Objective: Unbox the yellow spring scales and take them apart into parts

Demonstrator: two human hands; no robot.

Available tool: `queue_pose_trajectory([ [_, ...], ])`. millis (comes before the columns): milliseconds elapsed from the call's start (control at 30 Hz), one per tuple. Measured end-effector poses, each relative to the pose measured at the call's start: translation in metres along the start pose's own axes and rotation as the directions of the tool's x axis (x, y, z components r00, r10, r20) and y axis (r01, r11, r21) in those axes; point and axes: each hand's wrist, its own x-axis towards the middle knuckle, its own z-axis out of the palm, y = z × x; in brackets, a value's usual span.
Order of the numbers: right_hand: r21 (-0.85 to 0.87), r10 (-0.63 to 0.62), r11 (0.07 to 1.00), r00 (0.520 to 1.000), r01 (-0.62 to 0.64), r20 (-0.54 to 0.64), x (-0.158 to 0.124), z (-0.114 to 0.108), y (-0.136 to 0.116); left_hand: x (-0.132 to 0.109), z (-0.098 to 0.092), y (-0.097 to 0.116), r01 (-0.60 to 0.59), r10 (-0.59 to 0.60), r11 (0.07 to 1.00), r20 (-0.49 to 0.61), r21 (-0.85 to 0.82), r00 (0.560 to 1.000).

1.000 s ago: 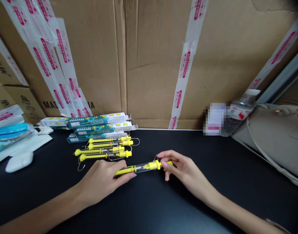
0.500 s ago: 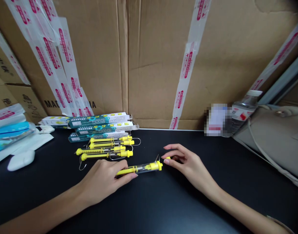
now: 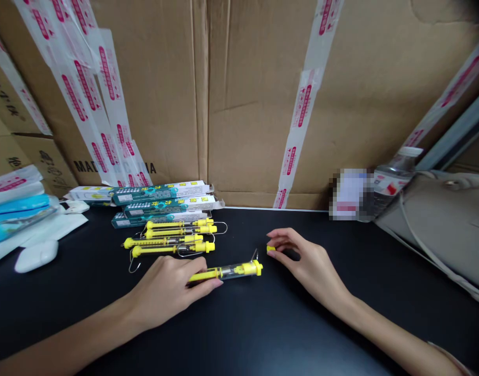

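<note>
My left hand (image 3: 174,284) is closed around the near end of a clear tubular spring scale (image 3: 231,270) with yellow inner parts. Its yellow collar end points right, and a bent metal wire stands up from it. A short gap to the right, my right hand (image 3: 302,256) pinches a small yellow cap (image 3: 271,249) between thumb and fingers, apart from the tube. Behind my left hand lie several similar spring scales (image 3: 172,249) side by side, with wire hooks and loops at their ends. My palm hides the left end of the held scale.
Several narrow teal-and-white boxes (image 3: 161,193) are stacked behind the scales. At left lie a white computer mouse (image 3: 36,256) and a blue plastic packet (image 3: 18,216). A plastic bottle (image 3: 392,180) and a grey bag (image 3: 451,224) stand at right. Taped cardboard (image 3: 255,104) walls the back.
The fingers of my right hand have shifted slightly, and more of the yellow cap shows between them. My left hand still holds the spring scale in nearly the same place.
</note>
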Motion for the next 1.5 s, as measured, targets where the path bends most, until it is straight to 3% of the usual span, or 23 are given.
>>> queue_pose_trajectory([
  [233,-0.118,-0.064,0.991,0.998,0.063,-0.007,-0.001,0.0,0.005,-0.001,0.001,-0.001,-0.021,0.021,1.0,-0.011,0.015,1.0],
  [533,-0.054,-0.068,0.996,0.997,0.069,0.032,0.0,0.004,0.015,0.0,0.001,0.0,-0.013,0.013,1.0,-0.009,0.022,1.0],
  [733,-0.066,-0.176,0.982,0.983,0.179,0.049,-0.002,0.002,0.009,-0.001,0.002,-0.001,-0.026,0.026,1.0,-0.031,0.013,0.999],
  [800,-0.126,-0.303,0.94,0.946,0.317,0.113,-0.003,-0.001,0.0,-0.001,0.003,-0.002,-0.024,0.023,1.0,-0.042,-0.014,0.999],
  [900,-0.152,-0.482,0.829,0.825,0.538,0.295,-0.009,-0.004,-0.015,-0.002,0.003,-0.003,-0.078,0.075,0.996,-0.069,-0.043,0.995],
  [1000,-0.147,-0.507,0.796,0.779,0.587,0.369,-0.014,-0.003,-0.024,-0.002,0.002,-0.003,-0.166,0.161,0.985,-0.098,-0.043,0.982],
  [1200,-0.197,-0.498,0.813,0.83,0.548,0.253,-0.016,0.003,-0.023,-0.002,0.001,-0.001,-0.16,0.155,0.986,-0.102,-0.043,0.983],
  [1333,-0.196,-0.509,0.809,0.828,0.554,0.235,-0.017,0.003,-0.022,-0.001,0.0,-0.001,-0.132,0.126,0.989,-0.085,-0.061,0.988],
  [1500,-0.195,-0.445,0.852,0.868,0.486,0.219,-0.02,0.003,-0.022,-0.002,-0.002,-0.001,-0.096,0.091,0.991,-0.057,-0.092,0.994],
])
